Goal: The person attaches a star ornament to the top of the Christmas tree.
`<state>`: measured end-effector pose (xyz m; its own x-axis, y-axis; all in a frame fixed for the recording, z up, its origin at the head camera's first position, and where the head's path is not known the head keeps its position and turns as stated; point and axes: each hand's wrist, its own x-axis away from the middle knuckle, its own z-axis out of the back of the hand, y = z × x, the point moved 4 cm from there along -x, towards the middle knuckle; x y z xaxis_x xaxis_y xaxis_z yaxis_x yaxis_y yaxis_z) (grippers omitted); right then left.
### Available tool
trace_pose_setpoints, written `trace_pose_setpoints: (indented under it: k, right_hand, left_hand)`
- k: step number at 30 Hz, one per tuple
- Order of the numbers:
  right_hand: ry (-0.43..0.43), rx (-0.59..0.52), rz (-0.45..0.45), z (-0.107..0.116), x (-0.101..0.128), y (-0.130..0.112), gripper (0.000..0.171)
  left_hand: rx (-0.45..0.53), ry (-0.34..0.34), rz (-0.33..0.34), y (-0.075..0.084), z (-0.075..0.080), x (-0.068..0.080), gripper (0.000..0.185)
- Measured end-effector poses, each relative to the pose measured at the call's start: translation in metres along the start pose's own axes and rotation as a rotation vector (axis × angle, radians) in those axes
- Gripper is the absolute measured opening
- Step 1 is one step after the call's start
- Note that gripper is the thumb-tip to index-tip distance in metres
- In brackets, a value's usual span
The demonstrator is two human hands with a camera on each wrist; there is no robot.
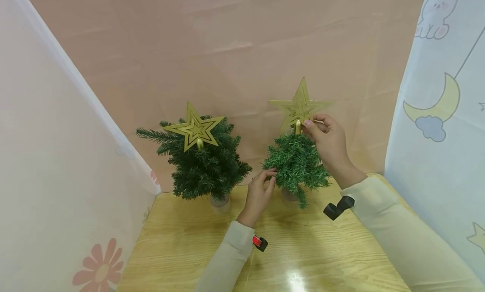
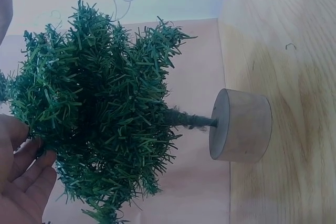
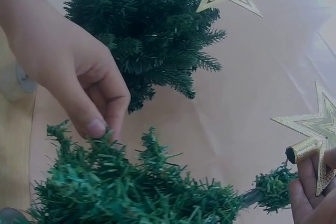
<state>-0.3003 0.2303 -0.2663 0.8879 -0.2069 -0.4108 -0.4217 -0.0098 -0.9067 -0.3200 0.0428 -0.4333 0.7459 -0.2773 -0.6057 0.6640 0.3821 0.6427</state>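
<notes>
My right hand (image 1: pixel 330 141) pinches a gold star tree topper (image 1: pixel 302 99) near its short tube, above the top of a small green artificial Christmas tree (image 1: pixel 297 159). In the right wrist view, the tube's dark open end (image 3: pixel 291 155) is right at the tree's top sprig (image 3: pixel 275 187). With thumb and fingertips, my left hand (image 1: pixel 259 194) pinches a branch on the tree's left side. The left wrist view shows this tree's thin trunk standing in a round, pale base (image 2: pixel 241 126).
To the left stands a darker, fuller Christmas tree (image 1: pixel 208 170) with another gold star (image 1: pixel 195 130) at its top and a pale round base (image 1: pixel 220 204). Both trees are on a wooden table (image 1: pixel 288 250), close to a pinkish-brown backdrop (image 1: pixel 235 52). Printed white cloths hang at both sides.
</notes>
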Motion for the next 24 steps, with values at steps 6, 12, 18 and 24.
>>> trace_pose_setpoints:
  k: [6, 12, 18, 24]
  right_hand:
    - [0.022, -0.108, -0.007, -0.004, -0.007, -0.009, 0.031]
    - [0.018, -0.175, -0.002, -0.006, -0.014, -0.018, 0.032]
    - [0.022, -0.201, 0.009, -0.004, -0.017, -0.02, 0.034]
    - [0.006, -0.19, 0.003, -0.004, -0.018, -0.021, 0.039]
  left_hand:
    - [0.008, -0.01, 0.029, 0.004, 0.002, 0.0, 0.02]
    - [-0.002, -0.006, 0.03, 0.005, 0.004, 0.001, 0.019]
    - [-0.001, -0.014, 0.048, 0.005, 0.004, 0.0, 0.02]
    - [0.008, -0.016, 0.047, 0.005, 0.005, 0.0, 0.02]
